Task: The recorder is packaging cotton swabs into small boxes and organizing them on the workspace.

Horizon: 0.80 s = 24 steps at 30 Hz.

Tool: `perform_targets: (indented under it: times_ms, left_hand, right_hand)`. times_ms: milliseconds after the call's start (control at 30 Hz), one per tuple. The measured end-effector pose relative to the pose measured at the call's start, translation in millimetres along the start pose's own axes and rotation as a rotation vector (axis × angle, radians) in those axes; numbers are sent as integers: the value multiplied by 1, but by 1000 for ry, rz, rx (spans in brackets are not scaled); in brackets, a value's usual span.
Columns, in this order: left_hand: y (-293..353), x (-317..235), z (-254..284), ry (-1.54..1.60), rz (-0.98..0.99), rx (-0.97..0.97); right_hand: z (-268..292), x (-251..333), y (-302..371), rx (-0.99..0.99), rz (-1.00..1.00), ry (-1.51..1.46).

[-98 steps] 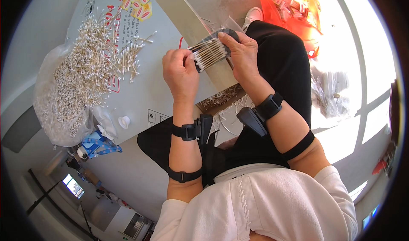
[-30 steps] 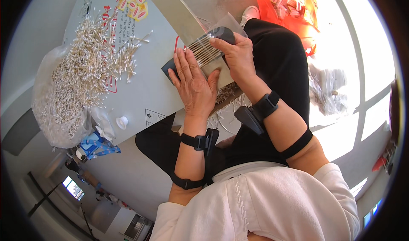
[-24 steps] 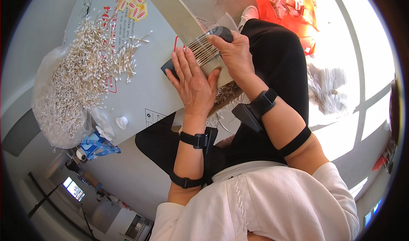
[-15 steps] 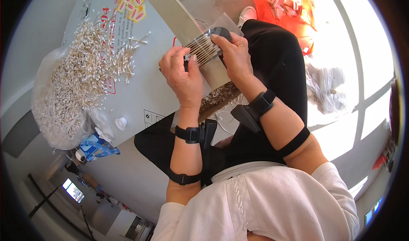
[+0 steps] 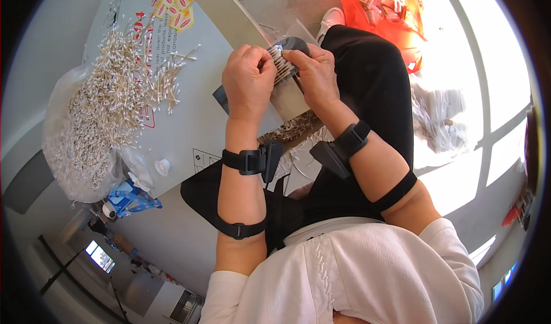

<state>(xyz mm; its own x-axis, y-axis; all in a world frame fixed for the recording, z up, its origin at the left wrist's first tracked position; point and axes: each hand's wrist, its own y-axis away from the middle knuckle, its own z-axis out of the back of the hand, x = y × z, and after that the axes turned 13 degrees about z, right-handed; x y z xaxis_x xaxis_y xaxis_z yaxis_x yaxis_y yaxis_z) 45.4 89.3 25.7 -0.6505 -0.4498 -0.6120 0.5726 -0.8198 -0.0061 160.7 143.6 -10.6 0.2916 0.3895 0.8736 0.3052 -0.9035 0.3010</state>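
Note:
A flat row of cotton swabs (image 5: 283,67) lies on a dark, smooth holder (image 5: 220,98) over the edge of the table. My right hand (image 5: 317,74) grips the row at its right end, thumb pressed on top and fingers behind the dark rounded end. Over the row's left part, my left hand (image 5: 248,80) is closed in a pinch. Its curled fingers hide whatever is between them. To the left, a big heap of loose cotton swabs (image 5: 115,89) spills from a clear plastic bag (image 5: 63,146) onto the table.
Small yellow-and-white packets (image 5: 178,6) lie at the table's far side. Below the table edge is a box of swabs (image 5: 293,128). An orange plastic bag (image 5: 410,34) with packs stands at far right, clear plastic bags (image 5: 442,117) nearer. A white cap-like piece (image 5: 163,166) sits near the heap.
My left hand has gone from spread along the holder's left end to a closed pinch, higher and over the swabs. My right hand has barely moved.

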Motion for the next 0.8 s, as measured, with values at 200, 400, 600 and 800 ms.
perform_targets:
  times_ms: [200,400,600,800]
  left_hand:
    - [-10,1,7,-124,-48,70]
    - [-2,7,2,49,-14,16]
    - [38,11,-16,766,268,-367]
    - [34,3,-27,1024,220,-355]
  right_hand:
    - [-1,4,1,-7,-29,30]
    - [-5,0,-1,-8,-10,-11]
    - [-10,0,-2,-45,18,-84]
    - [-15,8,-1,-70,32,63]
